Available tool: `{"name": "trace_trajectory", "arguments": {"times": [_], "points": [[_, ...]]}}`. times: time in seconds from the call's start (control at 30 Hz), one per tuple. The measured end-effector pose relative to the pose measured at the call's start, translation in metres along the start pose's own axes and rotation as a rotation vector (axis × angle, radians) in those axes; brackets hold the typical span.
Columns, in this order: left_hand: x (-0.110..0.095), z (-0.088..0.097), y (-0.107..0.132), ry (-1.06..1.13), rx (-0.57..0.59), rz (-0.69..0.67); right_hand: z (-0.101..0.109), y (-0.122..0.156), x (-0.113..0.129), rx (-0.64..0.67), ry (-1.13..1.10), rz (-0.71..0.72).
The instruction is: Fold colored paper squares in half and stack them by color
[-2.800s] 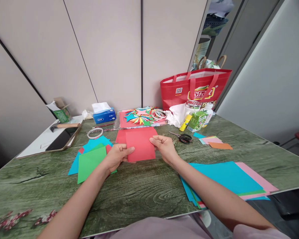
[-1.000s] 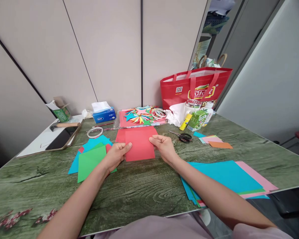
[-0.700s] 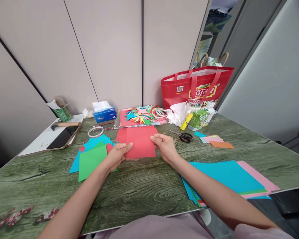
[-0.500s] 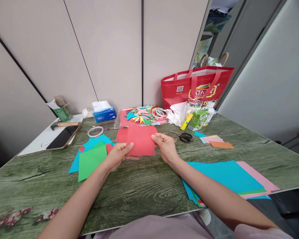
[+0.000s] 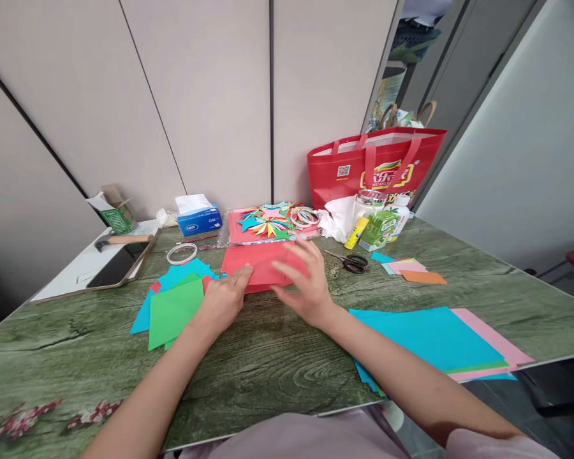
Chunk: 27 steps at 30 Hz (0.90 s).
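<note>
Red paper (image 5: 253, 260) lies on the table in front of me, a second red layer showing at its lower edge. My left hand (image 5: 224, 294) is at its lower left corner, fingers closed together and pressed on the paper; the thumb is partly hidden. Over the right part of the red paper is my right hand (image 5: 306, 284), fingers spread and a little blurred, with nothing held between them. Beside my left hand lie green paper (image 5: 175, 312) and blue paper (image 5: 141, 313), overlapping in a loose pile.
Black scissors (image 5: 354, 262) lie right of my right hand, near a yellow glue stick (image 5: 356, 233). A blue paper stack (image 5: 425, 335) sits at the front right. Farther back are a tape roll (image 5: 182, 254), a tissue box (image 5: 199, 221), folded paper stars (image 5: 272, 221) and a red bag (image 5: 335, 185).
The red square that both hands held up is now down on the table. My right hand has let go and spread its fingers; my left hand has turned palm down onto the paper.
</note>
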State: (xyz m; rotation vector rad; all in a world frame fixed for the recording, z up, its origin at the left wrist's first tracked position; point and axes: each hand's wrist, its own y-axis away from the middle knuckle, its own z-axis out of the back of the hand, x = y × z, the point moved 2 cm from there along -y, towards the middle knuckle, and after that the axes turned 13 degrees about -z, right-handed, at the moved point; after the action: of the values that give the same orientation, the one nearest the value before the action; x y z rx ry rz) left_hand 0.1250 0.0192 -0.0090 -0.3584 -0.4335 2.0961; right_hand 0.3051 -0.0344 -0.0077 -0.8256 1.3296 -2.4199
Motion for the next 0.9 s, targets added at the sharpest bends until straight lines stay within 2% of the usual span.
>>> {"name": "trace_trajectory", "arguments": {"times": [0.1, 0.23, 0.5, 0.6, 0.7, 0.9], "points": [[-0.003, -0.001, -0.002, -0.064, 0.075, -0.008, -0.006, 0.005, 0.011, 0.068, 0.096, 0.18], [-0.012, -0.003, -0.004, -0.087, 0.156, -0.062, -0.014, 0.009, 0.014, 0.09, 0.141, 0.248], [-0.023, -0.004, -0.008, -0.063, 0.221, -0.154, -0.016, 0.008, 0.016, 0.108, 0.183, 0.275], [-0.021, 0.0, -0.008, -0.143, 0.229, -0.181, -0.017, 0.006, 0.018, 0.109, 0.171, 0.272], [-0.016, 0.005, -0.008, -0.203, 0.19, -0.2, -0.016, 0.004, 0.016, 0.105, 0.153, 0.26], [-0.005, 0.015, -0.007, -0.379, 0.191, -0.135, -0.009, -0.004, 0.007, 0.038, 0.143, 0.217]]}}
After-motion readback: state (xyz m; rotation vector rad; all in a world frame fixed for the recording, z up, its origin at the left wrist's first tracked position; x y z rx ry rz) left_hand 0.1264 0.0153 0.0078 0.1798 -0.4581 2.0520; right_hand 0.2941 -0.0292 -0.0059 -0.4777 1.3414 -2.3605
